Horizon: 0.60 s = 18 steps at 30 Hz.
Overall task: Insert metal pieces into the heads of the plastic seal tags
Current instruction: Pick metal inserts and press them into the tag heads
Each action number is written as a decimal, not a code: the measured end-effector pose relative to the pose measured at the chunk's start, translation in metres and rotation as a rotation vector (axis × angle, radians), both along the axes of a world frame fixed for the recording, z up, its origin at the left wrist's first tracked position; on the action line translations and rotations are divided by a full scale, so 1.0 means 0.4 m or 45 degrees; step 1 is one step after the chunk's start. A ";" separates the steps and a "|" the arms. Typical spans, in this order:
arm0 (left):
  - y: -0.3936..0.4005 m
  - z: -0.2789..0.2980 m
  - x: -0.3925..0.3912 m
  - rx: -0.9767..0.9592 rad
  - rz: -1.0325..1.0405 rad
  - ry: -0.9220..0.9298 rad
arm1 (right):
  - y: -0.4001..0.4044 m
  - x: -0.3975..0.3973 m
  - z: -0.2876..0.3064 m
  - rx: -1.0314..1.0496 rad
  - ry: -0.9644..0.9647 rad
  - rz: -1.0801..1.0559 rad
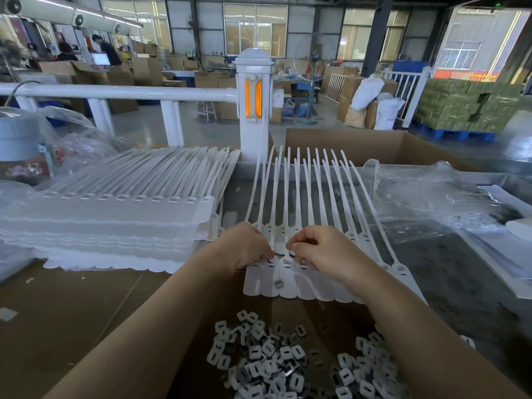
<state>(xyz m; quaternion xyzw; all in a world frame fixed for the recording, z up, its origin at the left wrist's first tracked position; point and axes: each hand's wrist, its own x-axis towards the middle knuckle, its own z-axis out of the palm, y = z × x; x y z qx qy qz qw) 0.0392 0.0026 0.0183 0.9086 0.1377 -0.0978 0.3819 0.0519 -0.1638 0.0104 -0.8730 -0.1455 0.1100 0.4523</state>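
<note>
A joined strip of white plastic seal tags (pixel 305 286) lies on the table in front of me, tails fanning away. A second strip lies under it, further back. My left hand (pixel 244 246) has curled fingers on the tag heads at the strip's left part. My right hand (pixel 319 249) has its fingers curled over the heads beside it; whether it pinches a metal piece is hidden. One loose metal piece (pixel 278 283) rests on a tag's flat label. A heap of small metal pieces (pixel 276 361) lies in a cardboard tray close to me.
A tall stack of white tag strips (pixel 109 226) stands at the left. Crumpled clear plastic bags (pixel 431 197) lie at the right. An open cardboard box (pixel 374 145) and a white railing post (pixel 254 105) stand behind the table. A tape roll (pixel 17 131) is far left.
</note>
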 end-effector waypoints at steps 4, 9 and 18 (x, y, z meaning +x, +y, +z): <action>-0.002 0.002 0.003 0.031 0.006 0.023 | -0.001 0.000 0.000 0.004 0.004 0.007; 0.000 -0.002 0.013 0.061 -0.003 0.042 | 0.000 0.000 0.002 -0.002 0.013 0.005; 0.014 -0.022 0.015 0.106 -0.063 -0.012 | 0.000 0.002 0.001 -0.007 0.019 0.003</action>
